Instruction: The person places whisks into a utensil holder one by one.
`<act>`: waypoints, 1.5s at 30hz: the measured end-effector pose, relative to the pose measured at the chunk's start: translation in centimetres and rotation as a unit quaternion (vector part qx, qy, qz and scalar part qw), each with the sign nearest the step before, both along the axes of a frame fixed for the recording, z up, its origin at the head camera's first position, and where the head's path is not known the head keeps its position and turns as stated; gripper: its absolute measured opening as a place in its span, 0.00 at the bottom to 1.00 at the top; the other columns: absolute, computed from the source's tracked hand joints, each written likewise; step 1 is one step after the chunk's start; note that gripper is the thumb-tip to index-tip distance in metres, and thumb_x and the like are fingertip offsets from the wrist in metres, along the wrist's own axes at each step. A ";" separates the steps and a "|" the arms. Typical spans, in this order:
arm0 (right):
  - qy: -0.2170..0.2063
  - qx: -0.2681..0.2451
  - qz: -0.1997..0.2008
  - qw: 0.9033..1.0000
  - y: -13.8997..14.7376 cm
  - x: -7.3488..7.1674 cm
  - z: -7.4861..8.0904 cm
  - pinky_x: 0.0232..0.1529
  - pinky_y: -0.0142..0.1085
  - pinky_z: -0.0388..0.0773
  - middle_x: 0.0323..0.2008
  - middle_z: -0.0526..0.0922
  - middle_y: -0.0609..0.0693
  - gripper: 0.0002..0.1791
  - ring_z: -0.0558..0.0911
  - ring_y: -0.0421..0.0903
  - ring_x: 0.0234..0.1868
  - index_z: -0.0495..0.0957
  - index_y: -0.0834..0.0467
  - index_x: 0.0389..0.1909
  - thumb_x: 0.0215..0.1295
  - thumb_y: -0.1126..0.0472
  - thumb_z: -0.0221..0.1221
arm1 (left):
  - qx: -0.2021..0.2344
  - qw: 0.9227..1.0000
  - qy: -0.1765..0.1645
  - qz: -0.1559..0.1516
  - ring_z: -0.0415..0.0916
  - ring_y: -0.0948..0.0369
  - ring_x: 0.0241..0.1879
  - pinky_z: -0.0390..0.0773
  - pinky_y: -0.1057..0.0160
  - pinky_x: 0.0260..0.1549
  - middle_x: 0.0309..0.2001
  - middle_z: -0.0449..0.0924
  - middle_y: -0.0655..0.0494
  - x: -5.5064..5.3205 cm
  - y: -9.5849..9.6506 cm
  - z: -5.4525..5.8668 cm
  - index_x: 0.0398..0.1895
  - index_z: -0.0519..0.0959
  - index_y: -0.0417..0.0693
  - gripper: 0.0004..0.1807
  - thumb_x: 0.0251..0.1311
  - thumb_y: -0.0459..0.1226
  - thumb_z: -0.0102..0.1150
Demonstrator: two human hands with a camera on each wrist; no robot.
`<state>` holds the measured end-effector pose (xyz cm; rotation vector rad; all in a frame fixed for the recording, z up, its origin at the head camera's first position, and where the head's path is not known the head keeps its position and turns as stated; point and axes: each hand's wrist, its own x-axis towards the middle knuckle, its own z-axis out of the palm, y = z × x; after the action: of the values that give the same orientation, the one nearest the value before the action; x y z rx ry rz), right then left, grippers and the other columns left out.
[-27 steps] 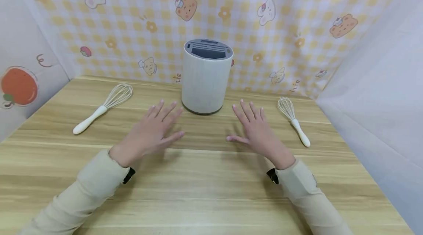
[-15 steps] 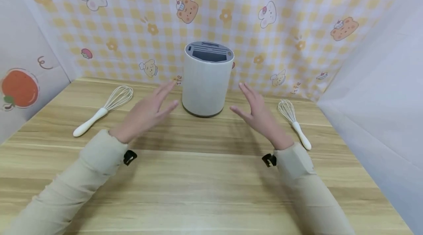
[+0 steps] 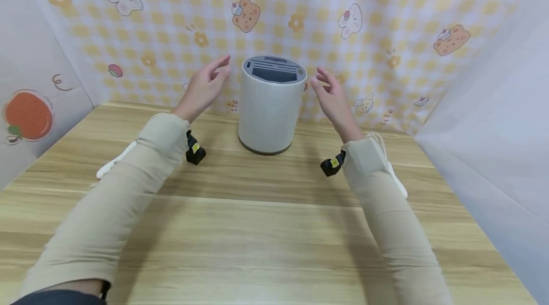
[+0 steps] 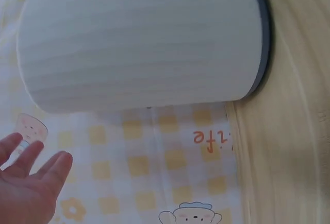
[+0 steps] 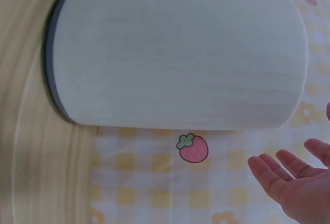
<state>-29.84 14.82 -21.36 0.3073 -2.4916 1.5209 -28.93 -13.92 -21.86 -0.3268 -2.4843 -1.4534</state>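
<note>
A white oval holder (image 3: 269,114) with a grey slotted top (image 3: 274,69) stands upright at the back of the wooden table. Left of its upper part, my left hand (image 3: 203,85) hovers with relaxed fingers, apart from it and holding nothing. On the other side my right hand (image 3: 334,100) is raised near the rim, also apart, its fingers loosely bent. Both wrist views show the holder's pale side (image 4: 144,44) across the frame. Gaps lie between it and the left fingers (image 4: 54,170) and the right fingers (image 5: 296,165).
A white whisk (image 3: 116,159) lies at the left, partly covered by my left sleeve. Another whisk (image 3: 396,180) lies at the right, partly behind my right forearm. A checked cloth (image 3: 171,24) hangs behind the holder. Black wrist cameras (image 3: 196,152) hang below the cuffs.
Both hands have risen and moved forward from low over the table to beside the holder's top. Their fingers were spread and are now more bent. The holder has stayed in place.
</note>
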 end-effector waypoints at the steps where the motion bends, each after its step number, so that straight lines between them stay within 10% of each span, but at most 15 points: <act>1: -0.009 -0.018 -0.005 1.000 -0.1 -0.3 0.2 0.61 0.42 0.69 0.67 0.63 0.52 0.29 0.68 0.50 0.63 0.58 0.50 0.69 0.70 0.49 0.48 | 0.006 1.000 -0.006 0.001 0.59 0.58 0.67 0.61 0.57 0.66 0.71 0.56 0.64 -0.5 0.2 0.2 0.70 0.57 0.64 0.28 0.68 0.56 0.37; 16: -0.092 -0.168 0.002 0.981 -1.4 -4.1 0.0 0.61 0.45 0.69 0.64 0.68 0.51 0.25 0.70 0.53 0.60 0.62 0.49 0.67 0.70 0.53 0.49 | 0.111 0.989 -0.094 0.026 0.58 0.63 0.66 0.59 0.61 0.66 0.69 0.61 0.63 -4.8 2.7 0.0 0.67 0.63 0.60 0.25 0.68 0.51 0.41; 24: -0.116 -0.188 0.010 0.975 -2.1 -4.3 0.0 0.58 0.43 0.71 0.61 0.70 0.47 0.24 0.72 0.47 0.53 0.64 0.45 0.66 0.69 0.51 0.50 | 0.161 0.981 -0.105 0.009 0.68 0.58 0.57 0.70 0.56 0.59 0.65 0.65 0.61 -4.8 3.6 -0.1 0.66 0.64 0.65 0.23 0.69 0.50 0.40; 45: -0.102 -0.196 -0.010 0.975 -2.6 -4.7 -0.5 0.54 0.42 0.74 0.60 0.71 0.46 0.21 0.75 0.47 0.48 0.69 0.46 0.62 0.70 0.54 0.48 | 0.130 0.989 -0.061 0.032 0.71 0.57 0.55 0.74 0.56 0.55 0.63 0.68 0.58 -4.6 3.9 -1.0 0.64 0.66 0.62 0.22 0.70 0.50 0.36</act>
<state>-34.52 12.27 -21.89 0.0632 -2.2498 2.0757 -33.48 -10.00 -22.82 -0.1096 -2.3322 -1.7923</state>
